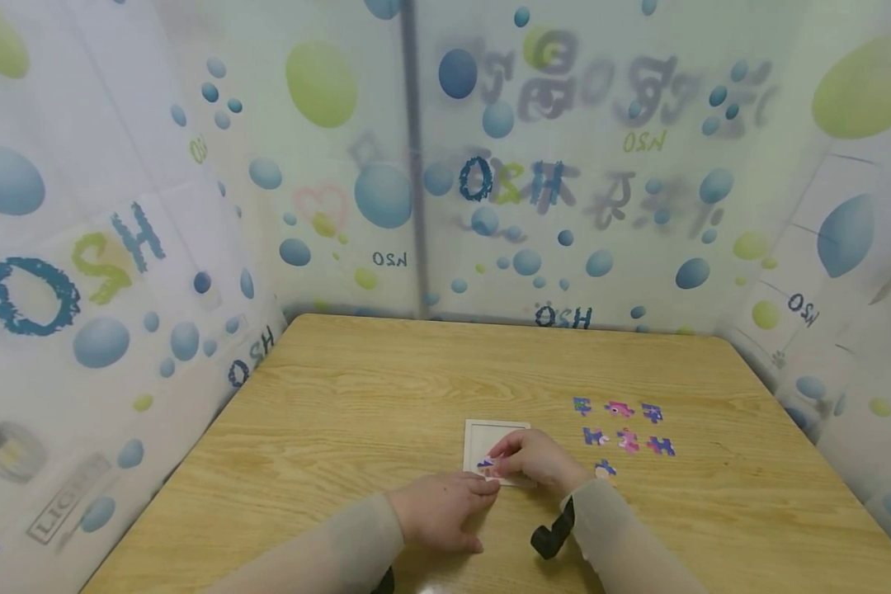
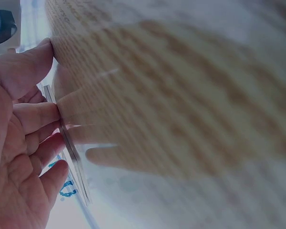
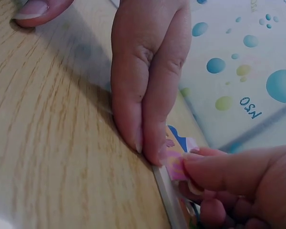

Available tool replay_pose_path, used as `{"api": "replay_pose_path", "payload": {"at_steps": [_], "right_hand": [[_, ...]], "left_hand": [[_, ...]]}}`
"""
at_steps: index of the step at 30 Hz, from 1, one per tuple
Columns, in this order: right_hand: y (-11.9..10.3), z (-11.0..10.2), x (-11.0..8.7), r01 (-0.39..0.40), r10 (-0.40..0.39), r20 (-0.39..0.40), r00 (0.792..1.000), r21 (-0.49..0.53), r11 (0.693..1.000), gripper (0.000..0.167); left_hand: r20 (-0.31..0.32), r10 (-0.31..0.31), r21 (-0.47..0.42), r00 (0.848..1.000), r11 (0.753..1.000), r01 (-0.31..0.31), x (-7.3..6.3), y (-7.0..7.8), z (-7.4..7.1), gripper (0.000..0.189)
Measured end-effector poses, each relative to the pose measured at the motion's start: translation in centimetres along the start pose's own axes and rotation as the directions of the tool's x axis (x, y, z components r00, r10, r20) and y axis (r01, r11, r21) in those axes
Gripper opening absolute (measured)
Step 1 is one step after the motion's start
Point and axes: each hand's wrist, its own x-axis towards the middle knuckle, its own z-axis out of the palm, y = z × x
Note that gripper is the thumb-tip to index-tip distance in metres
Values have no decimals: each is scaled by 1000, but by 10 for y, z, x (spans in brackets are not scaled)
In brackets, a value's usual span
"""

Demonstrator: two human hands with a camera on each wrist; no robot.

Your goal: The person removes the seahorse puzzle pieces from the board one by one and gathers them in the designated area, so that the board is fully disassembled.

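Observation:
A small white puzzle frame (image 1: 497, 422) lies on the wooden table in front of me. My left hand (image 1: 442, 510) rests at its near edge with fingers extended; in the left wrist view the left fingertips (image 2: 46, 110) touch the frame's side. With thumb and fingers, my right hand (image 1: 540, 459) pinches a pink jigsaw piece (image 3: 175, 163) over the frame's near left corner. Blue and orange print (image 3: 177, 137) shows just beyond the pinched part in the right wrist view. The right hand's fingers partly hide the piece and the frame's interior.
Several loose purple and pink jigsaw pieces (image 1: 628, 440) lie in rows on the table (image 1: 341, 396) to the right of the frame. One more piece (image 1: 605, 469) sits close by the right wrist. Printed curtains (image 1: 327, 214) surround the table at the back and sides.

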Motion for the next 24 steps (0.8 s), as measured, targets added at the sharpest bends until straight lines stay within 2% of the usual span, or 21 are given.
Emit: {"api": "replay_pose_path", "payload": {"at_steps": [5,11,24], "right_hand": [[-1,-1,1,-11,11,16,1000,14,1000,20],[-1,-3,1,-8,5,30,1000,107,994,26],[4,-11,3,21,-25,17,1000,221,975,17]], "left_hand": [[3,-3,-2,1000,1000,3,0,0,0,69],[10,-2,-10,1000,1000,2,0,0,-1,68],[21,-10,-35,1000,999,11,0,0,-1,68]]}}
